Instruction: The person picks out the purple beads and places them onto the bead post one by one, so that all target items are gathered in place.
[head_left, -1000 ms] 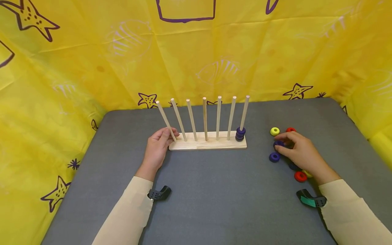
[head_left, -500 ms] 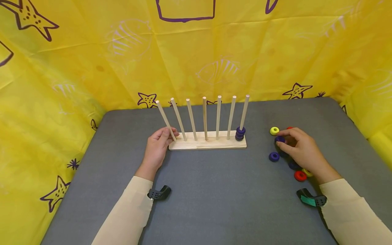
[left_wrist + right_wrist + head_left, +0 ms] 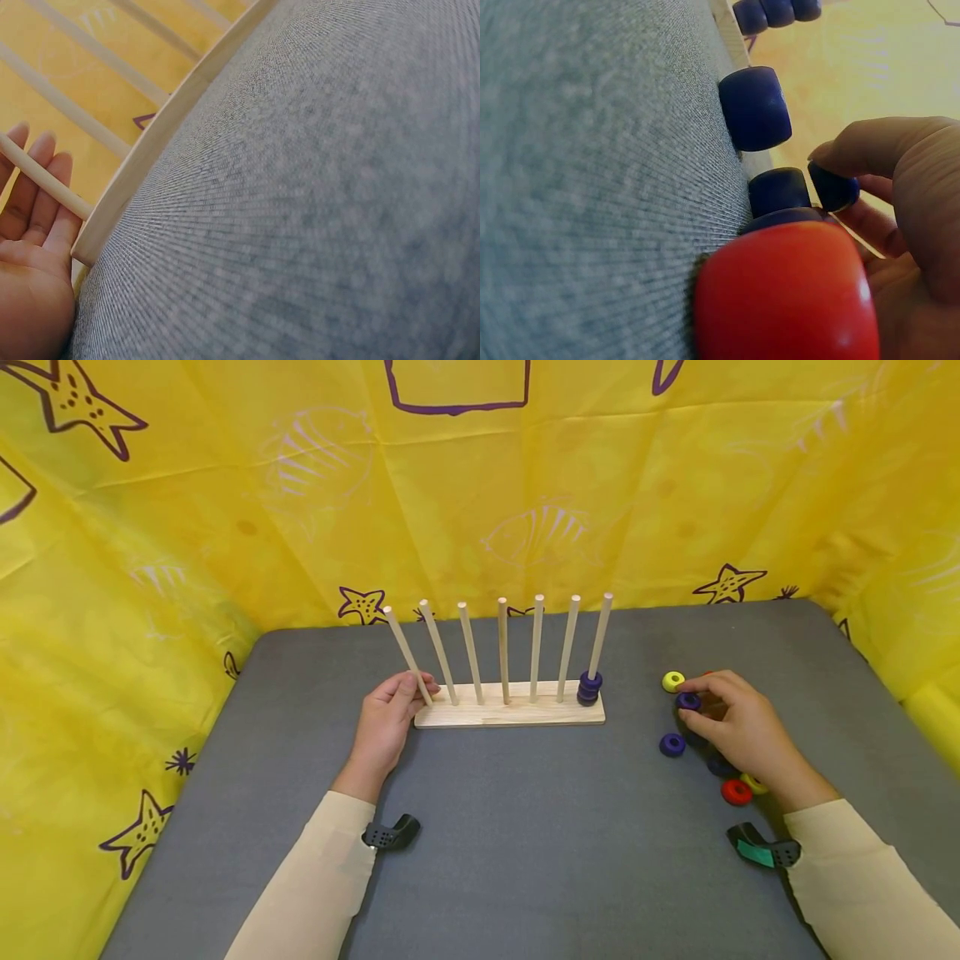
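Observation:
A wooden peg rack (image 3: pixel 480 717) stands at the middle of the table, a row of several upright pegs on its base. My left hand (image 3: pixel 386 710) holds its left end, fingers around the leftmost peg (image 3: pixel 49 178). Several dark blue rings (image 3: pixel 588 688) are stacked on the rightmost peg. Between thumb and fingertips, my right hand (image 3: pixel 738 722) pinches a dark blue ring (image 3: pixel 832 186), raised just above another blue ring (image 3: pixel 778 191). A separate blue ring (image 3: pixel 672 745) lies nearer the rack.
Around the right hand lie a yellow ring (image 3: pixel 673 682), a red ring (image 3: pixel 737 792) and a partly covered yellow ring (image 3: pixel 754 785). Another red ring shows barely behind the fingers. A yellow cloth (image 3: pixel 450 510) hangs behind the grey table (image 3: pixel 525 843).
My right hand has lifted the blue ring slightly from among the others and shifted a little back and right. The left hand and the rack have stayed still.

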Demonstrator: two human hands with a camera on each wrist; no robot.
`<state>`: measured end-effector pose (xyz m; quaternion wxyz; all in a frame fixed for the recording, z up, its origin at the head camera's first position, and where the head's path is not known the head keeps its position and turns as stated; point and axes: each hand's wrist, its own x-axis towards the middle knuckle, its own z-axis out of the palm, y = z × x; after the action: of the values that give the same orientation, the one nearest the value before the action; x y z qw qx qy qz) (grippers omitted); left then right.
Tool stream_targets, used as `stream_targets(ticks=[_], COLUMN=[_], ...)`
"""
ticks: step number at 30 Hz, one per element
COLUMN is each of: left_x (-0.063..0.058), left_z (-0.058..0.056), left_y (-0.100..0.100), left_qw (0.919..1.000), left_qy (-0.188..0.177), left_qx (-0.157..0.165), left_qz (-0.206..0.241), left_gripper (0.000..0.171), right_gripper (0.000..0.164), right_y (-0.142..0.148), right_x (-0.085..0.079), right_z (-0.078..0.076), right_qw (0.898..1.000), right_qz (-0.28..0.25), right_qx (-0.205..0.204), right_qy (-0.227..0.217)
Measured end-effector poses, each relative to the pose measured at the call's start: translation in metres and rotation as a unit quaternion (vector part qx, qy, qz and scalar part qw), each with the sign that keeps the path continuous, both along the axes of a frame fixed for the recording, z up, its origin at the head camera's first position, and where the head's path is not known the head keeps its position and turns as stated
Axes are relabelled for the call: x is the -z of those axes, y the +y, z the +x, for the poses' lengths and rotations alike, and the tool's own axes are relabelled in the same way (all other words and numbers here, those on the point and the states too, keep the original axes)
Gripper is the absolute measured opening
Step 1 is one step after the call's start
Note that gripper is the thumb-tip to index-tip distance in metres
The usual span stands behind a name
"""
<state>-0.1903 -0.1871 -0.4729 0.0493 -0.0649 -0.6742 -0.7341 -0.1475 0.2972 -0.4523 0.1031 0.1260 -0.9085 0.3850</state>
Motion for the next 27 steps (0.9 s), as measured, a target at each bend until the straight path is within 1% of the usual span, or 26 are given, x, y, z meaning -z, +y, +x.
stream_targets(ticks=[7,14,20,27], left_x=[0.000,0.000,0.001,0.001], left_z=[0.000,-0.001,0.000,0.000], left_y=[0.000,0.000,0.000,-0.001], left_qw=[1.0000,1.0000,1.0000,1.0000], left_qy=[-0.004,-0.004,-0.004,-0.003], left_qx=[-0.001,0.002,-0.003,0.002], left_qz=[-0.005,-0.001,-0.007,-0.004], left_gripper=[0.044,0.044,0.045,0.045], right_gripper=[0.029,0.031,0.034,0.036], right_y=[-0.004,-0.009,-0.016,-0.023], right_x=[-0.003,-0.011,-0.017,-0.024], right_z=[0.001,0.004,0.005,0.005], right_qw=[1.000,0.999,0.998,0.995], right_qz=[-0.013,-0.022,-0.033,-0.054], right_qx=[0.001,0.002,0.000,-0.010], right_qy=[0.022,0.028,0.049,0.082])
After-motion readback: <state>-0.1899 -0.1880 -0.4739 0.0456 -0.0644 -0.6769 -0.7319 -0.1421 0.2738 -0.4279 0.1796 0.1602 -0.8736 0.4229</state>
